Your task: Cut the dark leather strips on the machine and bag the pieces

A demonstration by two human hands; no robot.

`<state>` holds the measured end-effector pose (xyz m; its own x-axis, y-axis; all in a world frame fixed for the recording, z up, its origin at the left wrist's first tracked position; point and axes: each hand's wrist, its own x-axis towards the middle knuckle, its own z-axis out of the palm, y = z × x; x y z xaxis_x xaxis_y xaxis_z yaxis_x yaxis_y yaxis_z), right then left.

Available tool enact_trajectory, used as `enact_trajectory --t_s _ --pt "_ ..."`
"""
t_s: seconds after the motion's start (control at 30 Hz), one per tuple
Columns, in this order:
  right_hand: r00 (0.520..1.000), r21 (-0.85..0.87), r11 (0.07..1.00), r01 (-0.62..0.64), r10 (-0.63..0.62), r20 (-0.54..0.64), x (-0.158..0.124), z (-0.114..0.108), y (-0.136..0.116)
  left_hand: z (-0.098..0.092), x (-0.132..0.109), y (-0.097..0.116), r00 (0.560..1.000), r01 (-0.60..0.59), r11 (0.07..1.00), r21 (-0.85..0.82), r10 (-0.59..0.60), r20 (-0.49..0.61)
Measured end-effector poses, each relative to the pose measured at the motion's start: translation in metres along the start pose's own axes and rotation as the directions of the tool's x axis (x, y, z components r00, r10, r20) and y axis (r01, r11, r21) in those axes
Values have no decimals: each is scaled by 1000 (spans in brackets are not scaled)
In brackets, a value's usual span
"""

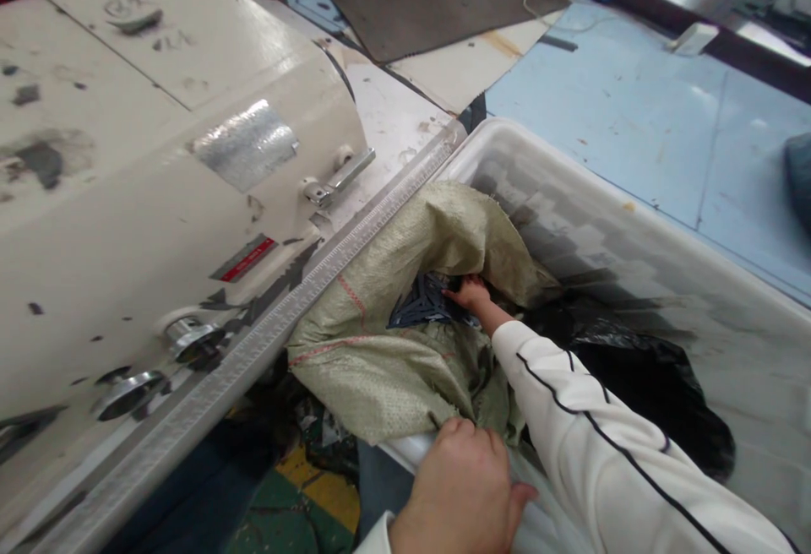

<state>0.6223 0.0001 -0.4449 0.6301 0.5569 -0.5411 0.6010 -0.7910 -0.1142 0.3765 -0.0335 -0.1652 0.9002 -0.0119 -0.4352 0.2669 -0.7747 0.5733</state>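
Though the red label (243, 258) blurs, the right hand (474, 294) enters a woven sack (380, 377).

One white plastic tub (639, 199) holds one pale green woven sack (386, 368) and one black plastic bag (639, 393). Two bare hands (459, 491) are at the tub.

Pale green woven plastic sack (380, 368) slumped open in white plastic tub (639, 216), beside black plastic bag (639, 393). Dark blue cut pieces (421, 305) show at its mouth, under right hand (474, 294). Left hand (459, 486) clutches sack's lower fold.
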Motion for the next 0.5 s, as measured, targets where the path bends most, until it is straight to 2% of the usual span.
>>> enact_trajectory --t_s 0.13,0.23,0.33,0.5 --pt "999 -17 999 32 -32 -2 -16 4 2 0 -1 -1 1000 -4 1000 6 4 -30" --pt "985 -74 983 170 -171 -6 -39 12 -1 0 -1 -1 999 -14 1000 9 14 -43" --pt "946 -125 939 321 -325 -14 -56 18 -10 2 -2 0 998 -8 1000 14 9 -61" --pt "940 -178 924 339 -338 36 -53 16 -40 6 -2 0 996 0 999 41 4 -87"
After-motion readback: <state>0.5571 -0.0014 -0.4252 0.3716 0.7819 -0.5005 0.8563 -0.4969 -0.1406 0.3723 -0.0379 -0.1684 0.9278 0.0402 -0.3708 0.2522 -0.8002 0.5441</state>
